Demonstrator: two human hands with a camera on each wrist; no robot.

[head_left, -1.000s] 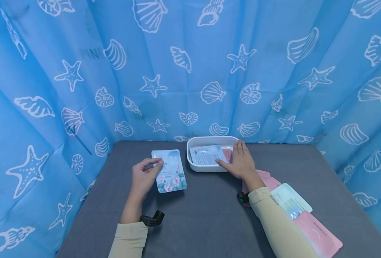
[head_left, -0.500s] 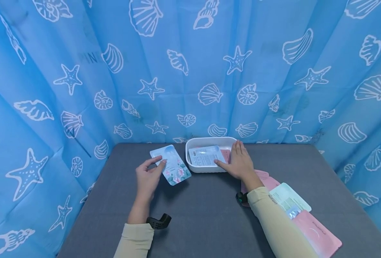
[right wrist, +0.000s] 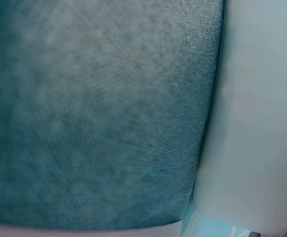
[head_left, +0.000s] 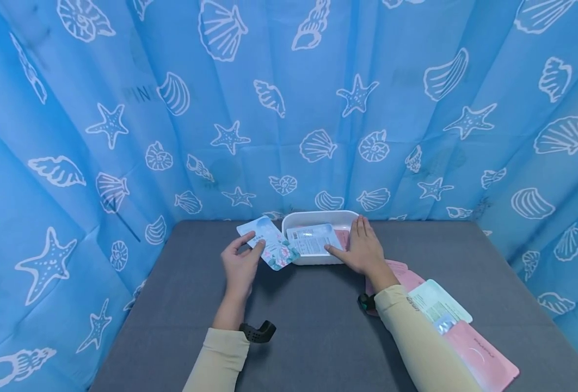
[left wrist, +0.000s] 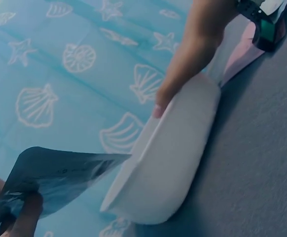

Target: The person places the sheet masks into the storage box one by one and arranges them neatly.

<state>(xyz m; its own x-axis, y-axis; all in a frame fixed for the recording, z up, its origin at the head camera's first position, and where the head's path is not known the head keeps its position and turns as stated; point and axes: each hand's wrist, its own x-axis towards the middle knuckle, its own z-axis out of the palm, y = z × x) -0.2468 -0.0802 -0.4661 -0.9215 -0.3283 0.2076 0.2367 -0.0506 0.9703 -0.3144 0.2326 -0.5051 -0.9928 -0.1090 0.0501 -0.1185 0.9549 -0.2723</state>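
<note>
- Flowered packet [head_left: 272, 245]: tilted, off the table [head_left: 313, 337], its lower right corner overlapping the left end of the white tub [head_left: 318, 261] in the head view. Whether corner and rim touch, I cannot tell.
- Risk, my judgement: the corner could snag on the rim if I bring it across too low; the thin packet would then bend or twist in my fingers.
- Second risk: I have it near one end only, so the free end could droop or swing.
- Inside the tub: a pale blue packet [head_left: 313, 239] lies partly over a pink packet [head_left: 342, 238]. A third dropped on top might slide askew, as the surfaces look slick.
- My left hand [head_left: 240, 267]: thumb and forefinger nearly closed together, pinching the packet by its upper left part; forearm slants in from the near side.
- My right hand [head_left: 364, 251]: fingers straight and together along the tub's right end, thumb spread out over the near rim. It rests on the tub, grasping no packet. Lifting it away could let the tub shift under a bump.
- Further right: loose packets [head_left: 441, 302] overlap beside my right forearm; my sleeve could drag them.
</note>
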